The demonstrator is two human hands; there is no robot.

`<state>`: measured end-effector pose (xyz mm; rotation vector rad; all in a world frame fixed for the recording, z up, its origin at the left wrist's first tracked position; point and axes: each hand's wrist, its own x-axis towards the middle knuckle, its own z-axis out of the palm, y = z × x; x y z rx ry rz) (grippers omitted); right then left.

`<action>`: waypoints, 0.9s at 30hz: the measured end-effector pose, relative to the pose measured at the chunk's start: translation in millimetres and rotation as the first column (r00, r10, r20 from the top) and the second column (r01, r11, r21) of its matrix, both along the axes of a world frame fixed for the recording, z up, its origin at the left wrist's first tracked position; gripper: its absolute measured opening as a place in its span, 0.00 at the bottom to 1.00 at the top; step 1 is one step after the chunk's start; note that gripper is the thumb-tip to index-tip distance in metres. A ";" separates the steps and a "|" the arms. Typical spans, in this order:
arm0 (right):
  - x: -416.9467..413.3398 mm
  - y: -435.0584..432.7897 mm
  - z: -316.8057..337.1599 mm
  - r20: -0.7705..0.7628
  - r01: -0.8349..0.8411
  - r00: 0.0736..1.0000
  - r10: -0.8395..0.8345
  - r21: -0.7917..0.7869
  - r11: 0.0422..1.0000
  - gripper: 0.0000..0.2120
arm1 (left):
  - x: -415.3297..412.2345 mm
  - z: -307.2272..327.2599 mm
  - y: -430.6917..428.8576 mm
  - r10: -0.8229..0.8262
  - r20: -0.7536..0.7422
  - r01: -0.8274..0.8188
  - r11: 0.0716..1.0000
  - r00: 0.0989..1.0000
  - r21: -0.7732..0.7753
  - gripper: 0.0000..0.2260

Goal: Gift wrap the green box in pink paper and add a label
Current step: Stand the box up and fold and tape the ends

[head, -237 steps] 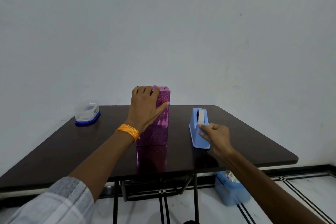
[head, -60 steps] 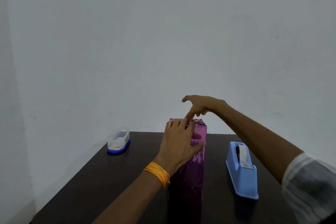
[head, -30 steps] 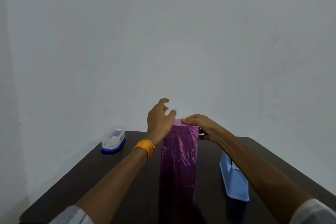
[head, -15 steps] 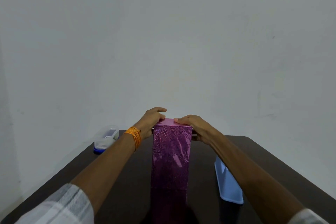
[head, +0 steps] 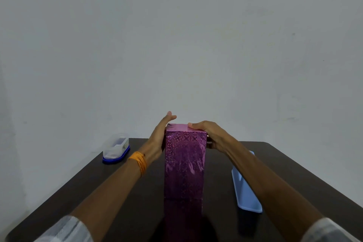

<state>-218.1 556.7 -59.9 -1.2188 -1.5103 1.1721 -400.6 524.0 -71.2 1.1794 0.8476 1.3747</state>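
Head view: the box (head: pixel 184 165), fully covered in shiny pink paper with a dotted pattern, stands upright on its small end in the middle of the dark desk (head: pixel 110 192); no green shows anywhere on it.

The left hand (head: pixel 159 137) lies flat against the box's upper 9 o'clock side, its fingers straight and together, their tips reaching past the top edge. It curls round nothing. An orange thread band (head: pixel 138 163) circles that wrist.

The right hand (head: pixel 208 133) comes in from 3 o'clock and drapes over the top right edge, its fingers (head: pixel 193 125) laid nearly flat on the top face of the paper, pressing rather than gripping. I cannot tell where its thumb sits.

A clear container with a blue base (head: pixel 115 149) stands at 10 o'clock from the box, near the desk's far left corner, well apart from it. A light blue tape dispenser (head: pixel 246 192) sits at 4 o'clock from the box, partly hidden under the right forearm. Pale checked sleeves show at both lower corners.
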 end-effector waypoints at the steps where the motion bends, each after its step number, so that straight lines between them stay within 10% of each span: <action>1: -0.7 -1.1 -0.1 -0.005 -0.002 1.000 0.002 -0.001 1.000 0.17 | -1.0 -8.1 -0.9 0.001 -0.038 0.001 0.999 0.999 0.050 0.23; 8: -5.2 -14.6 -17.5 -0.280 0.141 0.955 -0.095 0.150 0.979 0.20 | -12.0 -47.9 -4.0 0.117 -0.284 -0.054 0.974 0.952 0.221 0.25; 13: -3.4 -12.7 -63.6 -0.090 0.090 0.994 -0.063 0.337 0.937 0.25 | -4.2 -51.3 11.6 0.124 -0.208 -0.085 0.979 0.970 0.185 0.24; 27: -11.7 -2.3 -123.3 -0.100 0.166 0.983 -0.151 0.161 0.973 0.12 | -21.6 -107.9 23.6 -0.038 -0.280 0.020 0.998 0.959 -0.067 0.24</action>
